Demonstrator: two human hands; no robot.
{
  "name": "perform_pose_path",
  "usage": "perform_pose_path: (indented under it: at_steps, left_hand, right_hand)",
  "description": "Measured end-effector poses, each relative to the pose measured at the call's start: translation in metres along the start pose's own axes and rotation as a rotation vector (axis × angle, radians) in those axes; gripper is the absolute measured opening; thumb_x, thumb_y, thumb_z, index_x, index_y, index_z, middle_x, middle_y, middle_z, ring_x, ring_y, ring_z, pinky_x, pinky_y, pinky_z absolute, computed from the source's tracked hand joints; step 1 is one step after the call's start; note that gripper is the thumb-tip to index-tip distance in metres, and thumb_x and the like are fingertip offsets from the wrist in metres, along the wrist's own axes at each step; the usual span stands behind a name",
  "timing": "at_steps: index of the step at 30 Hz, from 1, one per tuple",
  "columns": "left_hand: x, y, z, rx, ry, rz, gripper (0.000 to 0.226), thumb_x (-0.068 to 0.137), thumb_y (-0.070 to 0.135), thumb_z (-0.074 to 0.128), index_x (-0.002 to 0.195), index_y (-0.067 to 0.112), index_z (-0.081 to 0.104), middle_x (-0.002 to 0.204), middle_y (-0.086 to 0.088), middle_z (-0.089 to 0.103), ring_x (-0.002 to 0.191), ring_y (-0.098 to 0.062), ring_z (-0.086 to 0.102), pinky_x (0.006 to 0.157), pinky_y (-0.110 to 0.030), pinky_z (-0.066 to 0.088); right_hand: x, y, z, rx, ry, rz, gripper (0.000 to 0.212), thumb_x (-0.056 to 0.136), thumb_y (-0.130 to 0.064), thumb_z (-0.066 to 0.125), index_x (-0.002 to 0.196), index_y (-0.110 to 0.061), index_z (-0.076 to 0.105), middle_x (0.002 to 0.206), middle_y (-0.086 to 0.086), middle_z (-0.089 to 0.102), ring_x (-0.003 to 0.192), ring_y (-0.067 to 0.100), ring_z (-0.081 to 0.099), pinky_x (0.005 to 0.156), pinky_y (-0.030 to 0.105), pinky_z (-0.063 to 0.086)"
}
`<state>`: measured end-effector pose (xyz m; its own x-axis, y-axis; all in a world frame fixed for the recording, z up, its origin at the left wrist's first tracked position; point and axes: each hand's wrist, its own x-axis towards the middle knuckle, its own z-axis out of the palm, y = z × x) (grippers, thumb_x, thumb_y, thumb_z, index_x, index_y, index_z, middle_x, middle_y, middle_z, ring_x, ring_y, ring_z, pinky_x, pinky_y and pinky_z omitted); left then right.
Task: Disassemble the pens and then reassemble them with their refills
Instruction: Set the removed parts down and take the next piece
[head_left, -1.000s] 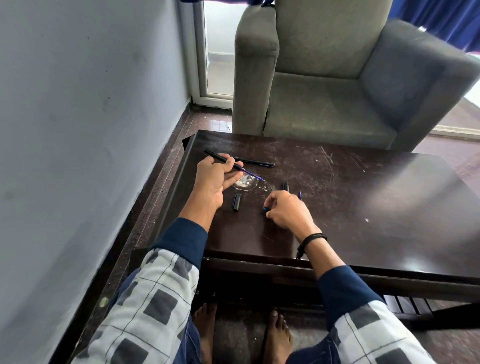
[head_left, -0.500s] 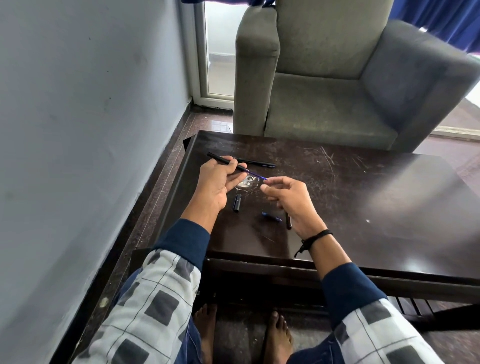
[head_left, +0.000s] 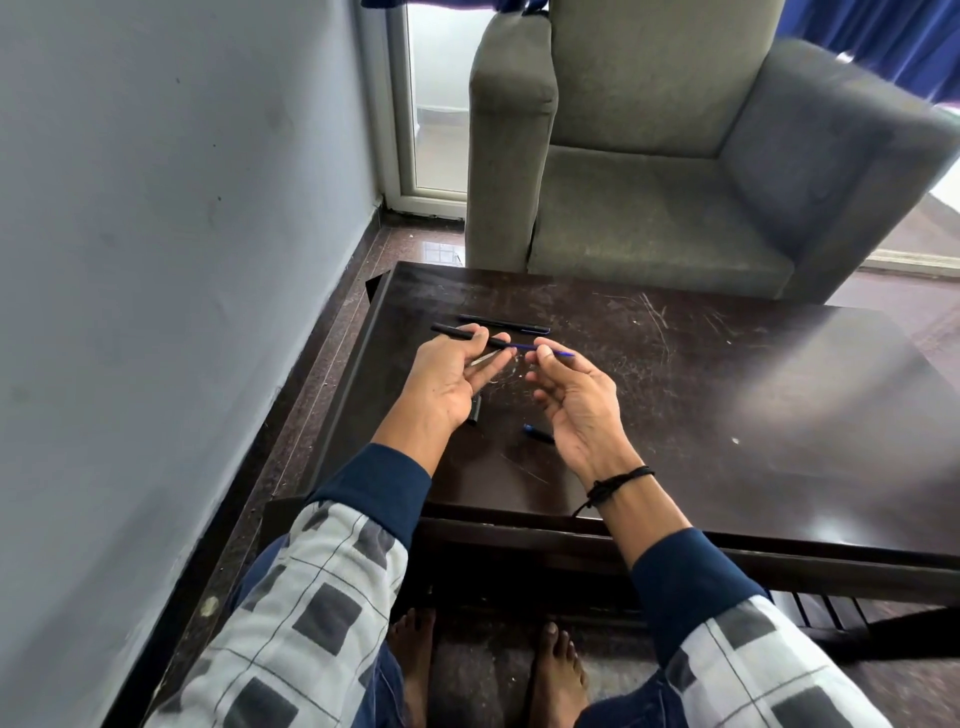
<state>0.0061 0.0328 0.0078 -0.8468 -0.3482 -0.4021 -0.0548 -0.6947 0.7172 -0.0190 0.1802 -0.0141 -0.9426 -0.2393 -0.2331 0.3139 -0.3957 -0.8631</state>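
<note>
Seated at a dark, scratched bench (head_left: 727, 389), a person works on a pen held up between both hands, seen from the head camera. The left hand (head_left: 452, 376) grips a black barrel (head_left: 449, 331) in curled fingers, palm turned up. A thin blue refill (head_left: 563, 353) sticks out of the barrel's end toward the right hand (head_left: 576, 405). That hand pinches the refill between thumb and forefinger, the other fingers loosely curled and the palm also facing up. Both hands hang just above the bench, close together.

Just beyond the hands, a second black pen (head_left: 504, 325) lies flat on the bench, whole as far as can be told. Under the heel of the left hand lies a short black cap (head_left: 475, 413), partly hidden. Near the heel of the right hand lies a small dark piece with a blue end (head_left: 537, 433); what part it is cannot be told.

A black cord wristband (head_left: 618, 480) circles the right wrist. A grey armchair (head_left: 649, 208) stands past the far edge of the bench.
</note>
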Motion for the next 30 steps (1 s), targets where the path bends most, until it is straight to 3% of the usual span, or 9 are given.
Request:
perform_pose_path:
  at_steps: [4, 7, 9, 11, 14, 17, 21, 25, 30]
  left_hand:
    - [0.005, 0.014, -0.007, -0.066, 0.051, 0.040, 0.013, 0.097, -0.005, 0.059, 0.087, 0.004, 0.059, 0.088, -0.021, 0.071, 0.081, -0.027, 0.075, 0.069, -0.034, 0.064]
    - [0.010, 0.024, -0.014, -0.115, 0.092, 0.081, 0.010, 0.097, -0.005, 0.060, 0.091, 0.003, 0.058, 0.093, -0.022, 0.070, 0.086, -0.029, 0.075, 0.074, -0.037, 0.065]
    - [0.010, 0.027, -0.015, -0.123, 0.103, 0.096, 0.009, 0.097, -0.005, 0.060, 0.094, 0.003, 0.058, 0.101, -0.025, 0.069, 0.097, -0.034, 0.073, 0.075, -0.038, 0.065]
    - [0.010, 0.027, -0.015, -0.122, 0.103, 0.097, 0.008, 0.097, -0.005, 0.060, 0.096, 0.003, 0.058, 0.106, -0.027, 0.068, 0.105, -0.036, 0.072, 0.075, -0.038, 0.065]
    - [0.009, 0.026, -0.014, -0.118, 0.089, 0.094, 0.008, 0.096, -0.005, 0.060, 0.096, 0.003, 0.058, 0.107, -0.027, 0.067, 0.104, -0.035, 0.072, 0.075, -0.039, 0.065]
    - [0.010, 0.027, -0.014, -0.119, 0.088, 0.095, 0.007, 0.097, -0.005, 0.060, 0.098, 0.003, 0.058, 0.106, -0.026, 0.068, 0.101, -0.034, 0.073, 0.073, -0.037, 0.065]
    - [0.009, 0.037, -0.021, -0.170, 0.059, 0.096, 0.008, 0.097, -0.005, 0.060, 0.095, 0.002, 0.057, 0.091, -0.022, 0.071, 0.080, -0.027, 0.077, 0.067, -0.034, 0.064]
    - [0.008, 0.048, -0.027, -0.191, 0.034, 0.106, 0.008, 0.097, -0.005, 0.059, 0.096, 0.002, 0.057, 0.082, -0.020, 0.074, 0.076, -0.026, 0.078, 0.073, -0.037, 0.065]
    - [0.007, 0.057, -0.034, -0.195, 0.015, 0.121, 0.007, 0.098, -0.003, 0.059, 0.097, 0.003, 0.058, 0.089, -0.021, 0.074, 0.080, -0.027, 0.078, 0.078, -0.036, 0.064]
  right_hand:
    - [0.007, -0.016, -0.005, 0.079, 0.106, -0.063, 0.005, 0.096, -0.018, 0.071, 0.096, -0.014, 0.074, 0.088, 0.003, 0.075, 0.066, 0.010, 0.068, 0.055, 0.019, 0.051]
    - [0.014, -0.036, -0.020, -0.016, 0.211, -0.228, 0.018, 0.104, -0.021, 0.058, 0.089, -0.014, 0.065, 0.084, 0.006, 0.076, 0.062, 0.014, 0.069, 0.051, 0.020, 0.050]
    - [0.020, -0.050, -0.035, -0.225, 0.280, -0.299, 0.022, 0.105, -0.022, 0.055, 0.085, -0.015, 0.062, 0.075, 0.005, 0.075, 0.056, 0.014, 0.067, 0.050, 0.023, 0.049]
    - [0.026, -0.058, -0.051, -0.554, 0.332, -0.285, 0.024, 0.100, -0.029, 0.061, 0.081, -0.016, 0.065, 0.066, 0.002, 0.073, 0.054, 0.013, 0.066, 0.058, 0.029, 0.052]
    - [0.031, -0.055, -0.073, -1.014, 0.398, -0.177, 0.030, 0.091, -0.042, 0.067, 0.075, -0.016, 0.071, 0.062, -0.004, 0.072, 0.070, 0.018, 0.072, 0.076, 0.034, 0.052]
    - [0.035, -0.046, -0.082, -1.231, 0.394, -0.066, 0.031, 0.091, -0.045, 0.069, 0.078, -0.017, 0.072, 0.072, -0.001, 0.073, 0.089, 0.030, 0.070, 0.074, 0.032, 0.045]
    - [0.038, -0.032, -0.081, -1.415, 0.363, 0.048, 0.026, 0.090, -0.044, 0.069, 0.100, -0.020, 0.074, 0.107, 0.012, 0.074, 0.105, 0.037, 0.067, 0.086, 0.036, 0.050]
    - [0.039, -0.023, -0.077, -1.507, 0.368, 0.057, 0.023, 0.090, -0.041, 0.070, 0.101, -0.022, 0.071, 0.114, 0.014, 0.071, 0.107, 0.039, 0.066, 0.078, 0.034, 0.043]
    - [0.040, -0.024, -0.071, -1.573, 0.419, 0.014, 0.029, 0.090, -0.045, 0.065, 0.101, -0.019, 0.074, 0.112, 0.015, 0.073, 0.105, 0.040, 0.067, 0.080, 0.037, 0.046]
